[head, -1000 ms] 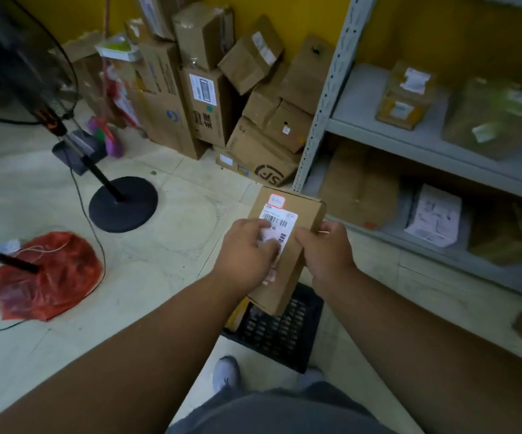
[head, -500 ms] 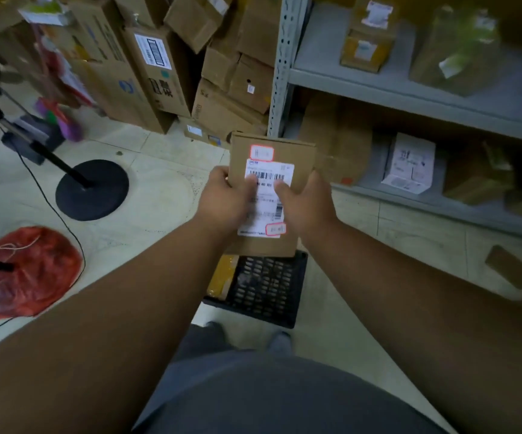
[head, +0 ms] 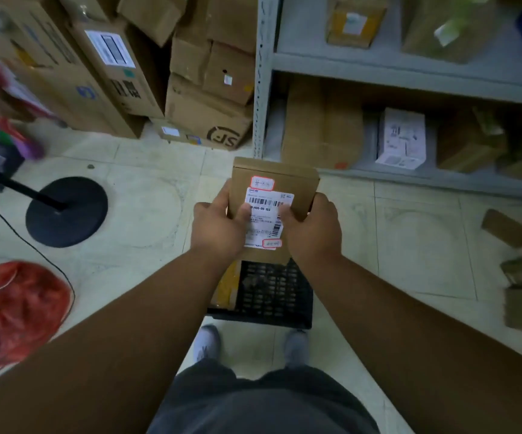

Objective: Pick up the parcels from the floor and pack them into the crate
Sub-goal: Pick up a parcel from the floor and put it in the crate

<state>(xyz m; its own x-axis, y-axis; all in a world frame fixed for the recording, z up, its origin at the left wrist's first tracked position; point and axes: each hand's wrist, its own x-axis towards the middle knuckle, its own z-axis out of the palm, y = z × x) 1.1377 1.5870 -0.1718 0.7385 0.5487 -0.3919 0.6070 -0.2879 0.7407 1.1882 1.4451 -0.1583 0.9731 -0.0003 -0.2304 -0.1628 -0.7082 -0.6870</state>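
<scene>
Flat, rectangular parcel (head: 273,195) of plain brown cardboard, held up level above the crate (head: 272,292), matte face toward the camera. White printed label with barcode across the middle, two small red-edged stickers on it. Left hand (head: 219,227) clamped on the left edge, right hand (head: 311,228) on the right edge, fingers of both curled around the cardboard, thumbs pressing the label. Below, black plastic crate with a gridded, perforated bottom, sitting on the floor (head: 147,198) just ahead of two grey shoes; something yellowish along its left wall. Pale glossy tiles underfoot, scuffed. Round black stand base (head: 65,211) to the left, crumpled red plastic bag (head: 15,311) nearer. Stacked brown cartons (head: 209,111) behind, grey metal shelving (head: 410,76) with more boxes on the right.
</scene>
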